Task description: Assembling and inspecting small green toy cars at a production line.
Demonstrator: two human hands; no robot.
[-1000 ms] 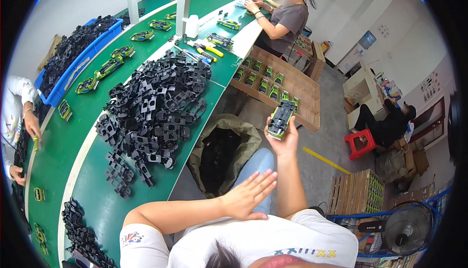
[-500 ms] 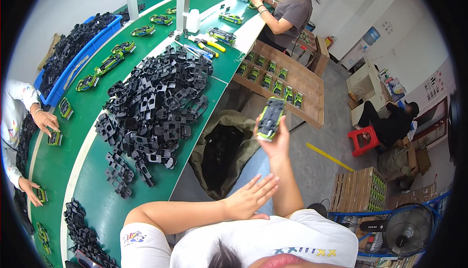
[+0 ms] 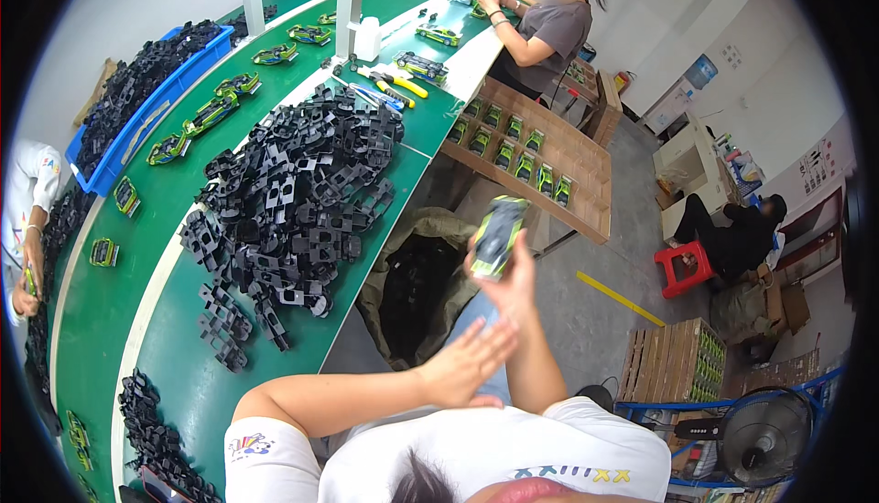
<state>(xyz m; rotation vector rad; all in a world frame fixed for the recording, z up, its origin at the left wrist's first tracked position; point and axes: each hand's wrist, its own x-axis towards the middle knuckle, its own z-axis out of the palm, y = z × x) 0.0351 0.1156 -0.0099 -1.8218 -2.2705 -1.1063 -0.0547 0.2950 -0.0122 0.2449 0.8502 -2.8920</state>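
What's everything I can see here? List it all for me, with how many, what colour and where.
toy car: one, green and black, held up in the right hand
black plastic parts: a big heap, too many to count, on the green table
blue bin: one, full of black parts, far left of the table
toy cars on the table: several, green and black, along the belt
pliers: a few, yellow and blue handles, far end of the heap
sack: one, olive, open, on the floor beside the table
wooden shelf: one, holding rows of green cars
red stool: one, right
fan: one, lower right
other people: three, at the edges
left hand: open, empty
right hand: gripping the toy car
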